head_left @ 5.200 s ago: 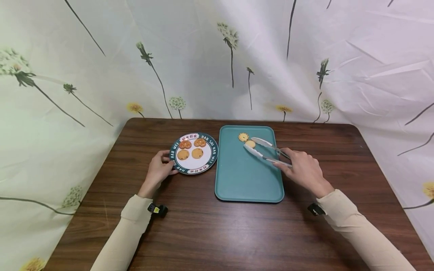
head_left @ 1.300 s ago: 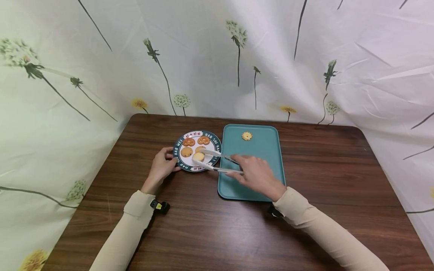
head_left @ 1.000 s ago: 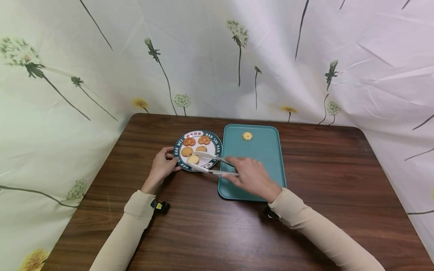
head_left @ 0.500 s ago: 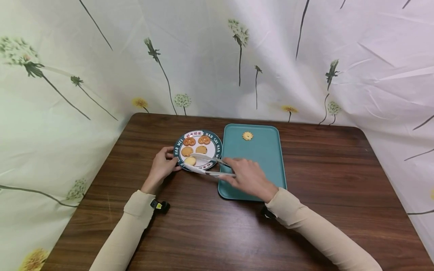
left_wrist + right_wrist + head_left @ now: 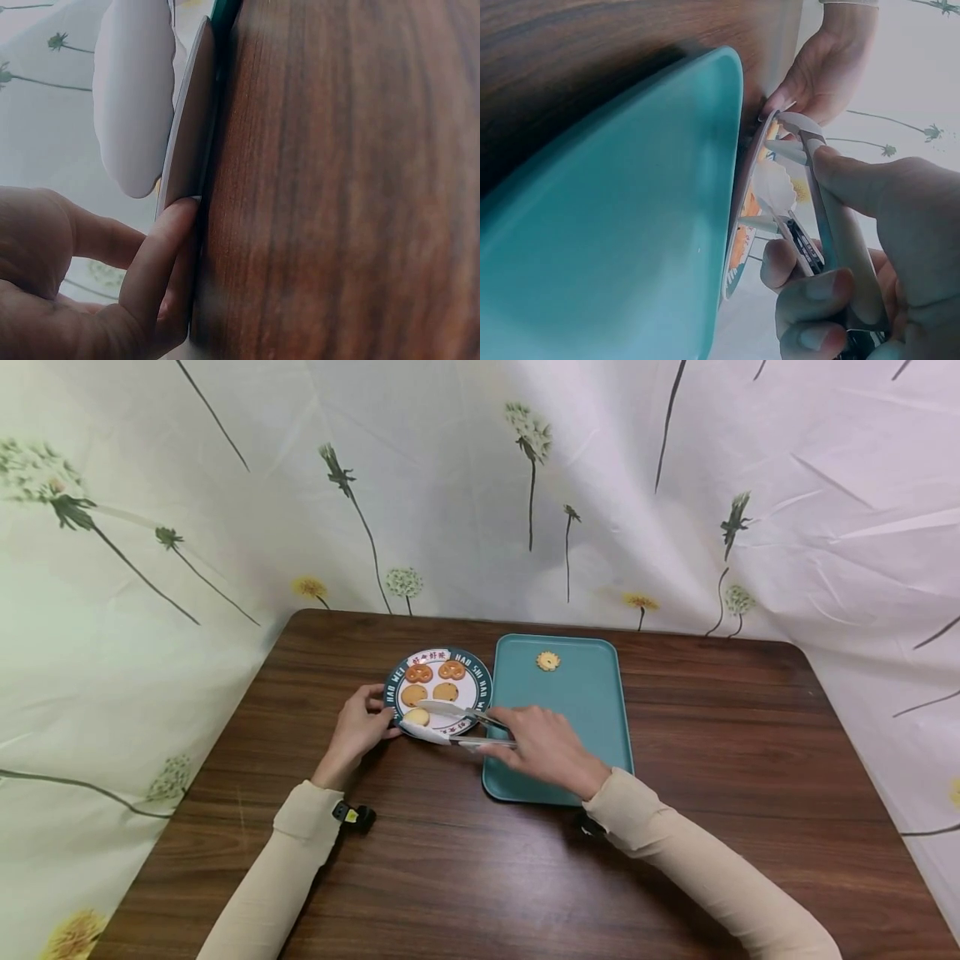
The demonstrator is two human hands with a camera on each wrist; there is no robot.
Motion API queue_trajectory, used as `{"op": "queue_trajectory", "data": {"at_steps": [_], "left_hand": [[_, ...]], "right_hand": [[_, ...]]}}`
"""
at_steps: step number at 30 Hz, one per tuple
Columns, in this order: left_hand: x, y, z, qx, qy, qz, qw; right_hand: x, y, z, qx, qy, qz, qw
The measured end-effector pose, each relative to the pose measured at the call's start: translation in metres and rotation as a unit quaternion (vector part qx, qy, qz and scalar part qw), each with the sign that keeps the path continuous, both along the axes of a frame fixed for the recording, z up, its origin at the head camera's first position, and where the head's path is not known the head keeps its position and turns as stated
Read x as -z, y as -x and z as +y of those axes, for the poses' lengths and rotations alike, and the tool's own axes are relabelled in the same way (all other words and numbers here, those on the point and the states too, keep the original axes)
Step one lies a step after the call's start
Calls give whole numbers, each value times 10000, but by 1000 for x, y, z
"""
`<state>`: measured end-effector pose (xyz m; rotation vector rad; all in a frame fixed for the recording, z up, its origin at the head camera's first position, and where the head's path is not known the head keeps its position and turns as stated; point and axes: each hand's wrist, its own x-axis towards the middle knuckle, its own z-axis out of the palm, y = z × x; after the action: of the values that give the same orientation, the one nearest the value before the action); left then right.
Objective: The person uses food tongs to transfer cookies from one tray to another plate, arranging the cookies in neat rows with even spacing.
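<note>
My left hand (image 5: 358,727) grips the left rim of a round green-and-white plate (image 5: 470,692), pinched between thumb and fingers in the left wrist view. Two pretzel-shaped biscuits (image 5: 452,670) and two round speckled cookies (image 5: 446,691) lie on the plate. My right hand (image 5: 546,745) holds metal tongs with pale scalloped ends (image 5: 135,97), thumb on one arm and fingers curled round the other. The tong ends stand spread apart over the plate's front left. A pale round biscuit (image 5: 417,717) lies between them; whether they touch it I cannot tell.
A teal rectangular tray (image 5: 588,702) stands right of the plate, partly under my right hand. One flower-shaped biscuit (image 5: 548,661) lies near its back edge. The dark wooden table (image 5: 465,877) ends at a dandelion-print cloth (image 5: 450,485) behind.
My right hand has carried the pale round biscuit in the tongs from the tray to the plate, then shifted left towards the plate's front left. My left hand keeps its grip on the rim.
</note>
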<state>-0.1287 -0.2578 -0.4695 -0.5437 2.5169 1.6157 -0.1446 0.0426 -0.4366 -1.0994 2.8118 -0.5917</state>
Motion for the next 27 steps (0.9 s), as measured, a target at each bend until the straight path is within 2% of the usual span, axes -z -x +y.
{"op": "queue_trajectory", "data": {"at_steps": [14, 27], "left_hand": [[-2, 0, 2, -80, 52, 9, 10000], [-2, 0, 1, -67, 99, -28, 9999]], "right_hand": [[-6, 7, -1, -174, -167, -174, 9996], [-7, 9, -3, -174, -165, -307, 9992]]}}
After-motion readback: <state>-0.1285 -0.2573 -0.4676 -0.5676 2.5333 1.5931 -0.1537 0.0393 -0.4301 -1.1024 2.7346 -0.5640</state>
